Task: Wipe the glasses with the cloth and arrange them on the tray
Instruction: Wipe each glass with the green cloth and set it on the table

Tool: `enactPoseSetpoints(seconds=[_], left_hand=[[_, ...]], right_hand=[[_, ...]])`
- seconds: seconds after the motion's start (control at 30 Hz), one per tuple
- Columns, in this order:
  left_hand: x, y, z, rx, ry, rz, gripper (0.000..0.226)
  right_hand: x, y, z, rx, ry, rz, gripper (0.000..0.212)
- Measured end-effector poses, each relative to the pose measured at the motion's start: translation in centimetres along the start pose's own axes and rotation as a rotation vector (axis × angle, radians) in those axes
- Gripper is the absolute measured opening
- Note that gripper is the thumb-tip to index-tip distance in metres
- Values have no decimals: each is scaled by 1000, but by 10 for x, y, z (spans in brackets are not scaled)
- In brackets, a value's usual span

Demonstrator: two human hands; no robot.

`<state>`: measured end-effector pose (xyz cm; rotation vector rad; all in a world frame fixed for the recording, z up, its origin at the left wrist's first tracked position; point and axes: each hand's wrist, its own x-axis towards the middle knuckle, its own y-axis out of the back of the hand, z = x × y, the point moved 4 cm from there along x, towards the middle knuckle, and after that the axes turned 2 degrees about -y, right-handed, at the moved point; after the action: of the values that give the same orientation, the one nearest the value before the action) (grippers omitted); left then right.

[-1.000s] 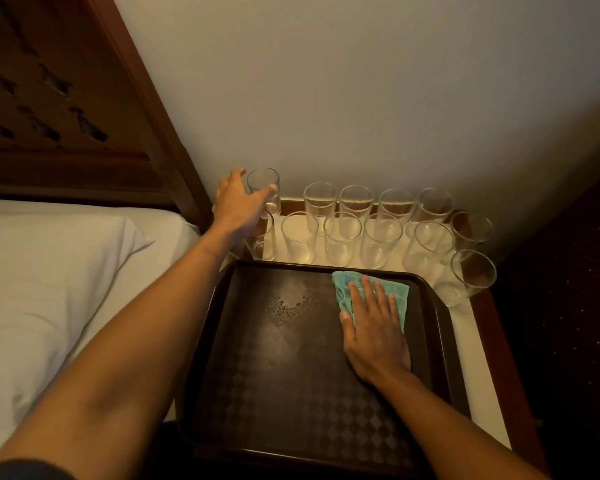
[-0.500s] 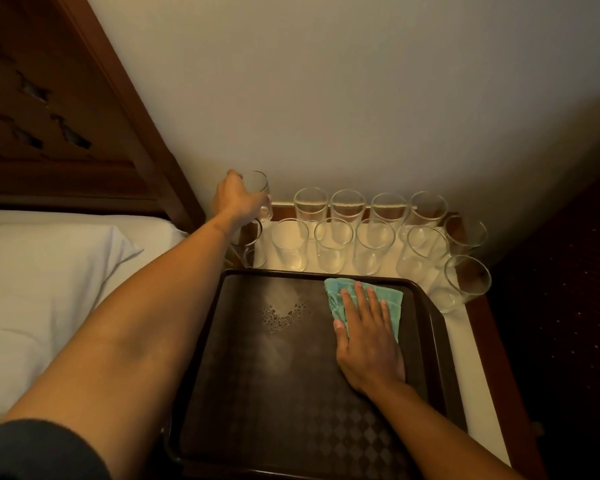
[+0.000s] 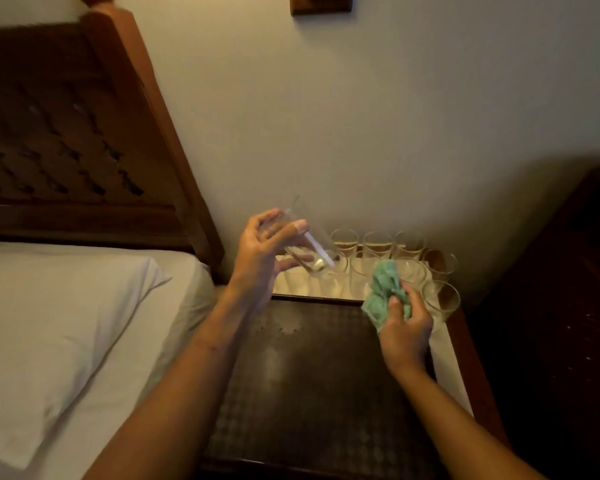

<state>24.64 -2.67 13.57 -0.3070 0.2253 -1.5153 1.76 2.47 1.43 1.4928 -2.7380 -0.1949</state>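
Gripped a tilted glass (image 3: pixel 316 252) in left hand (image 3: pixel 260 254), off the tabletop (image 3: pixel 445 358). Clutched bunched green cloth (image 3: pixel 383 289) in right hand (image 3: pixel 407 327), over tray (image 3: pixel 309 375).

My left hand (image 3: pixel 260 258): glass (image 3: pixel 309 247) in it motion-blurred, rim hard to trace. front-row glasses (image 3: pixel 359 278) partly hidden behind it and cloth (image 3: pixel 385 292). Lower cloth behind my right hand (image 3: pixel 404 327). tray (image 3: pixel 309 375) near end under my forearms, dim. wooden plaque (image 3: pixel 321 3) cut by top edge.
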Motion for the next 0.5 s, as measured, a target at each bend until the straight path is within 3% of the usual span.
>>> enactPoseSetpoints(seconds=[0.1, 0.27, 0.4, 0.5], left_hand=[[-45, -31, -15, -122, 81, -50, 80], [-91, -89, -17, -254, 102, -46, 70], [-107, -113, -5, -75, 88, 29, 69], [-126, -128, -5, -6, 53, -17, 75]], right_hand=[[-6, 25, -67, 218, 98, 75, 33], [-55, 57, -131, 235, 291, -114, 30], [-111, 64, -116, 124, 269, -234, 44], [-103, 72, -119, 219, 179, -262, 43]])
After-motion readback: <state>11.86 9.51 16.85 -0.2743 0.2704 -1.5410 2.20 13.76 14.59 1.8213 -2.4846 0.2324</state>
